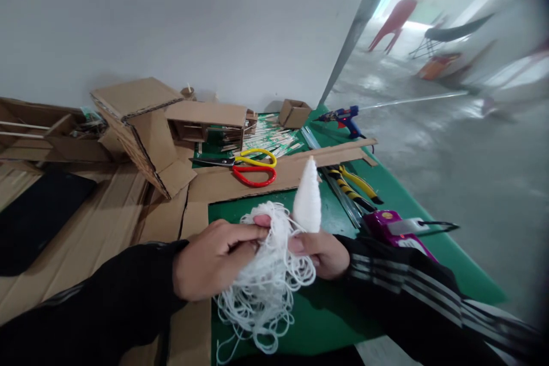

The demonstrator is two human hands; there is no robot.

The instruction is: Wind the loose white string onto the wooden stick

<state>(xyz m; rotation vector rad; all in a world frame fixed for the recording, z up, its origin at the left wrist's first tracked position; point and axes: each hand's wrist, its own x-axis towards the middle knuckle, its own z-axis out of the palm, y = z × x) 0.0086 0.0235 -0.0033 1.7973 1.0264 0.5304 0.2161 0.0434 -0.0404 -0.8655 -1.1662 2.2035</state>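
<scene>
A loose, tangled bundle of white cord (268,274) hangs between my hands over the green tabletop. My left hand (221,257) is closed on the bundle from the left, thumb and fingers pinching its strands. From the right, my right hand (321,249) holds the lower end of a white cone (307,200) with a ridged, cord-like surface. The cone stands upright, its narrow tip pointing up and away from me. Loops of cord also lie against my right thumb, and the cone's base is hidden by that hand. Some loose ends dangle below.
Scissors (253,167) with yellow and red handles lie on a cardboard strip (223,186). Pliers (355,183), a purple power strip (392,229) and a blue glue gun (343,119) are at the right. Cardboard structures (141,126) stand at the left; thin sticks (270,137) lie scattered behind.
</scene>
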